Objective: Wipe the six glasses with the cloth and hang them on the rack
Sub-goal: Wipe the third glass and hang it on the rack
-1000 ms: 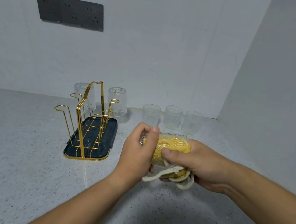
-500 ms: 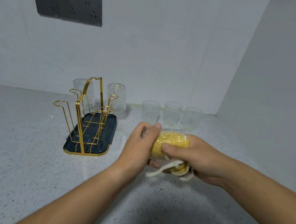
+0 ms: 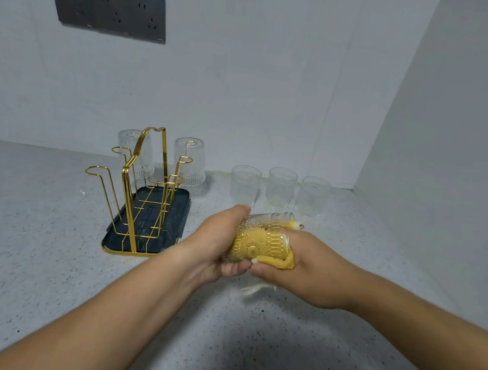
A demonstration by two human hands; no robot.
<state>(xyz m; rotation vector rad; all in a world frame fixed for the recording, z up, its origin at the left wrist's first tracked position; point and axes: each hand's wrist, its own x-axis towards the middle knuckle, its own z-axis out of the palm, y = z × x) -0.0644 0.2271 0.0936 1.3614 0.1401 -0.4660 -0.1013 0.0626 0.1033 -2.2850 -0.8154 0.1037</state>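
two bare forearms reach in from the near edge over a speckled grey countertop [image 3: 34, 253], where a dark shadow lies below them. the left hand [image 3: 215, 242] grips one end of a patterned glass [image 3: 265, 227], thumb over the top and fingers curled underneath. the glass is held on its side above the counter, just right of centre. the right hand [image 3: 315, 270] is wrapped round the other end, clutching a yellow cloth [image 3: 281, 262] against it; the yellow shows through the glass wall. a pale loop of the cloth hangs under the hands.

to the left and a little further back stands the gold wire rack [image 3: 133, 191] on its dark blue tray [image 3: 180, 223], well apart from the hands. its four nearer hooks are bare.

past the hands, three upright glasses stand in a row near the back wall: the left one [image 3: 245, 185], the middle one [image 3: 281, 187] and the right one [image 3: 313, 196], close together but not touching.

on the rack's far hooks, two glasses hang upside down, one on the left [image 3: 133, 149] and one on the right [image 3: 189, 161].

high on the wall to the left sits a dark socket panel [image 3: 107, 9].
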